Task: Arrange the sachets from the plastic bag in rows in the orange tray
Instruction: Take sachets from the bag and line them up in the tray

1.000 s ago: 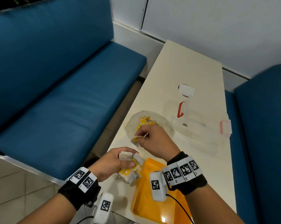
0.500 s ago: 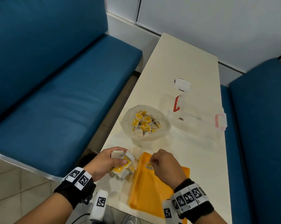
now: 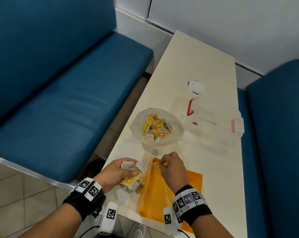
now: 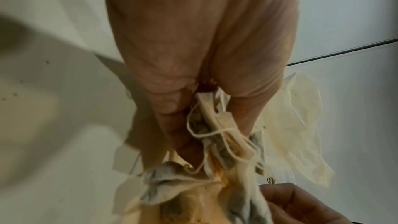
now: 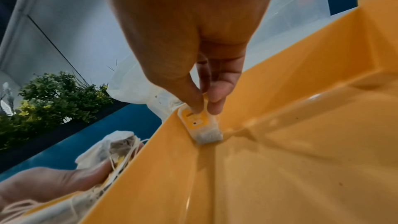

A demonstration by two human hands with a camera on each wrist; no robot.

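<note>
The orange tray (image 3: 155,200) (image 5: 290,168) lies at the table's near edge. My right hand (image 3: 160,164) (image 5: 204,106) pinches one sachet (image 5: 200,125) (image 3: 155,164) with a yellow tag, set into the tray's far left corner. Just left of the tray, my left hand (image 3: 128,170) (image 4: 206,108) grips a bunch of sachets (image 3: 131,179) (image 4: 215,151) with strings dangling. Beyond the tray sits the open plastic bag (image 3: 156,126), holding several yellow-and-white sachets.
A clear plastic container (image 3: 212,124) with red and pink clips stands right of the bag, with a white round object (image 3: 196,87) behind it. Blue benches (image 3: 62,103) flank the narrow white table (image 3: 197,60). A plant (image 5: 49,101) shows in the right wrist view.
My right hand came from the bag back to the tray with one sachet and now has it at the tray's far left corner. My left hand kept its bunch.
</note>
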